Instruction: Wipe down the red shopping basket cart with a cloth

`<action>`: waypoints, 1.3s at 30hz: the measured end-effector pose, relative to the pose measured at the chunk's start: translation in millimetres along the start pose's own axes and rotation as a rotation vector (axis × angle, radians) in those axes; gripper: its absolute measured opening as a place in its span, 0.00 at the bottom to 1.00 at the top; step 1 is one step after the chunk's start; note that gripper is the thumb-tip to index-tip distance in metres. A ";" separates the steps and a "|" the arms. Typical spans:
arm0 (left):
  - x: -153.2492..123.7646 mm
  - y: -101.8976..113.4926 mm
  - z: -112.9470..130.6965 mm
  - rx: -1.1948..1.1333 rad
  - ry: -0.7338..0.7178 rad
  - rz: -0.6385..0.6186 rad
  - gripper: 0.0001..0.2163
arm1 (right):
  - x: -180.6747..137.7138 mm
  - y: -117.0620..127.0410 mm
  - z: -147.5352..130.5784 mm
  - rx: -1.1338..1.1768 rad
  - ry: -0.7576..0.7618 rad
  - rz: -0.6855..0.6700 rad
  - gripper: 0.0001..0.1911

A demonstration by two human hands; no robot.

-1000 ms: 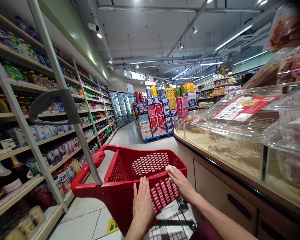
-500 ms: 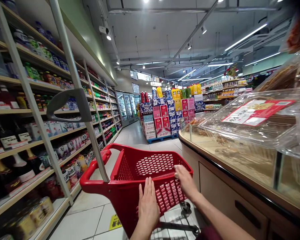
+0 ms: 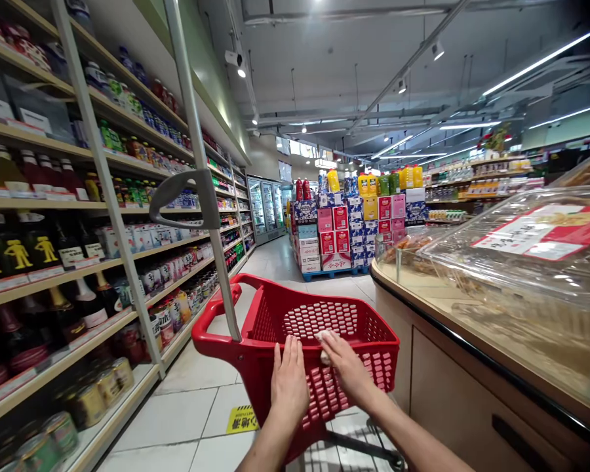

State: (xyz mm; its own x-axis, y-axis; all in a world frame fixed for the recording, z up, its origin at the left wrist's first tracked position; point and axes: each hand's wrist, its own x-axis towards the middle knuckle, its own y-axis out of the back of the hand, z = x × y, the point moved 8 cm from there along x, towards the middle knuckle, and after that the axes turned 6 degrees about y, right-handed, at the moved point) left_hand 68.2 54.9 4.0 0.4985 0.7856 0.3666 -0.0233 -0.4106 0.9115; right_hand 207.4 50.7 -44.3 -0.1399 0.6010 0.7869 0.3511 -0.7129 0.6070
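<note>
A red plastic shopping basket on wheels (image 3: 358, 334) stands in the aisle just ahead of me. Its grey pull handle (image 3: 196, 190) rises on a pole at the basket's left side. My left hand (image 3: 289, 383) lies flat with fingers stretched out on the basket's near wall. My right hand (image 3: 343, 364) presses a small white cloth (image 3: 323, 337) against the near rim, fingers curled over it. The inside of the basket is mostly hidden behind its wall.
Shelves of bottles, jars and tins (image 3: 78, 262) line the left side. A deli counter with clear lids (image 3: 501, 282) runs along the right. A stack of drink cartons (image 3: 339, 229) stands ahead, with fridges (image 3: 268, 206) behind. A yellow floor sticker (image 3: 242, 419) lies below the basket.
My view has shifted, so the basket now sits further right and the shelves nearer. My right hand slid left along the rim with the cloth, closer to my left hand.
</note>
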 end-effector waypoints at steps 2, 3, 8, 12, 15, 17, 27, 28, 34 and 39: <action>-2.0 -1.1 3.5 -0.002 -0.007 -0.015 0.29 | -1.0 2.0 8.0 -0.056 -0.134 0.039 0.27; -3.0 -1.5 4.2 -0.004 -0.003 -0.022 0.29 | -1.7 2.9 12.0 -0.085 -0.204 0.056 0.26; -11.3 6.7 -9.8 -0.010 -0.022 0.047 0.27 | 12.7 -12.7 -20.2 -0.004 -0.012 -0.004 0.25; -19.9 14.8 -36.3 0.008 0.038 0.158 0.30 | 16.2 -11.0 -17.3 -0.028 -0.169 0.061 0.25; -26.3 13.6 -41.3 0.003 0.027 0.166 0.30 | 20.0 -13.6 -31.0 0.017 -0.190 0.095 0.27; -33.9 18.6 -44.4 -0.016 -0.015 0.208 0.30 | 25.8 -18.2 -52.8 0.092 -0.054 0.077 0.29; -51.1 67.3 -172.5 -0.010 0.359 0.322 0.31 | 61.2 -13.5 -140.8 0.240 0.130 0.124 0.29; -48.5 65.8 -174.0 -0.010 0.342 0.296 0.31 | 78.3 -5.1 -163.5 0.269 0.215 0.127 0.29; -49.4 57.1 -166.8 0.010 0.327 0.307 0.33 | 205.4 75.8 -211.1 0.129 0.385 0.319 0.25; -50.7 53.1 -165.8 0.002 0.309 0.316 0.34 | 162.8 43.7 -215.3 -0.097 0.782 0.078 0.25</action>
State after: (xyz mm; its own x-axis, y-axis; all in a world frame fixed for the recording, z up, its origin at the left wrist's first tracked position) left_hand -102.0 70.0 64.7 0.1850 0.7226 0.6661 -0.1308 -0.6536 0.7454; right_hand 0.6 39.6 134.3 -0.7411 0.1449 0.6556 0.3096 -0.7927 0.5251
